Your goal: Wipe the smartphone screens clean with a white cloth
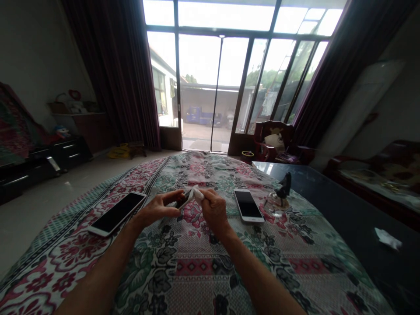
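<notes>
Over a floral cloth (197, 271) that covers the table, my left hand (157, 209) pinches a small dark phone-like object (182, 200) by its edge. My right hand (214, 209) is closed on a white wipe (197, 193) and presses it against that object. A white phone with a dark screen (117, 213) lies flat to the left of my left hand. To the right of my right hand lies a second white phone (248, 205), screen up.
A small clear spray bottle with a dark trigger head (281, 194) stands right of the second phone. On the dark glass table (361, 218) beside it lies a crumpled white tissue (388, 239). Glass doors, curtains, a wooden chair and low cabinets stand behind.
</notes>
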Demonstrator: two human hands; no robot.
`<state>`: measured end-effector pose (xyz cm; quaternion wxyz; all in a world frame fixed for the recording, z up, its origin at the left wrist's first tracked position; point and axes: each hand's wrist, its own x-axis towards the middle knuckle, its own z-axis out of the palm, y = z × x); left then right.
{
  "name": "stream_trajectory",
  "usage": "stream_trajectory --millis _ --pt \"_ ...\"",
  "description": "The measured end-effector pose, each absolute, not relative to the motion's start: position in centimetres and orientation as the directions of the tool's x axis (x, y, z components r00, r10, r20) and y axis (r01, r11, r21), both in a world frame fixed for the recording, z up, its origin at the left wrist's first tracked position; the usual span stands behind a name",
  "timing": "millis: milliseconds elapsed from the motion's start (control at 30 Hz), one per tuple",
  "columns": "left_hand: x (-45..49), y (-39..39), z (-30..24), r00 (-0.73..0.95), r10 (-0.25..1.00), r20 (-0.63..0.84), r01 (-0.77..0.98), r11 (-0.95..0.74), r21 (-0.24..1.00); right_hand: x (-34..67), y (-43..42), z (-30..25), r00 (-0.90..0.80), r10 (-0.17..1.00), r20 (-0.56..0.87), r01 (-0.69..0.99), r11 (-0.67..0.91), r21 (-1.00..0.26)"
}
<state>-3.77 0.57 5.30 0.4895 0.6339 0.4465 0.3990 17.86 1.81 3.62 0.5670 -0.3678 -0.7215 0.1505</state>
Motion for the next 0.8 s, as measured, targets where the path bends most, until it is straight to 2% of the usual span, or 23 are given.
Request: stream_trajectory --millis 267,500,800 --pt "-3.92 0.46 5.51 0.275 0.96 0.054 0.213 -0.116 0.97 18.24 1.73 3.92 -0.171 0.674 0.719 0.391 0.716 -0.578" --pt "-4.07 0.38 5.49 0.302 0.952 0.036 0.213 -0.105 0.971 18.43 1.97 4.06 -0.144 0.7 0.699 0.401 0.687 -0.606" --pt "-4.39 0.32 5.56 0.325 0.945 0.025 0.226 -0.103 0.969 18.65 2.15 4.05 -0.168 0.667 0.726 0.36 0.727 -0.585"
